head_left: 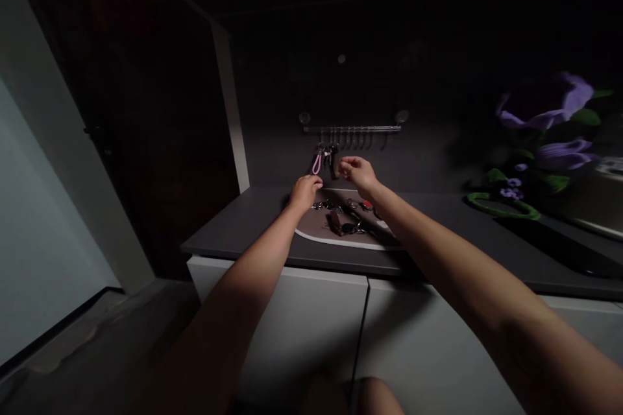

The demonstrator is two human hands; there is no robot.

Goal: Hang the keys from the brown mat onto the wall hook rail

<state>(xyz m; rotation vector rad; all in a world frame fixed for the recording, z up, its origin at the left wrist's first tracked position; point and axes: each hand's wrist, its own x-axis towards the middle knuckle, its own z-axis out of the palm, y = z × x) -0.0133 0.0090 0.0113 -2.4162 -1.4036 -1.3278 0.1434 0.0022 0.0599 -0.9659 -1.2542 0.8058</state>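
A metal hook rail (352, 129) is fixed to the dark wall, with keys on its left hooks. Among them hang a pink strap loop (317, 163) and a dark brown key case (335, 166). My right hand (359, 172) is closed at the right side of that case, its fingertips pinched at the edge. Just below the pink loop, my left hand (304, 192) hovers at the tray's left side, its fingers curled together; what they hold, if anything, is hidden. Below both hands lies a rounded tray (318, 235) bearing several key rings and a brown key holder (335, 222).
The dark countertop (233, 217) runs above white cabinet doors (311, 311). At the right stand purple knitted-looking flowers (567, 107) with a green ring-shaped piece (503, 209) at their base. A dark door (146, 117) is on the left.
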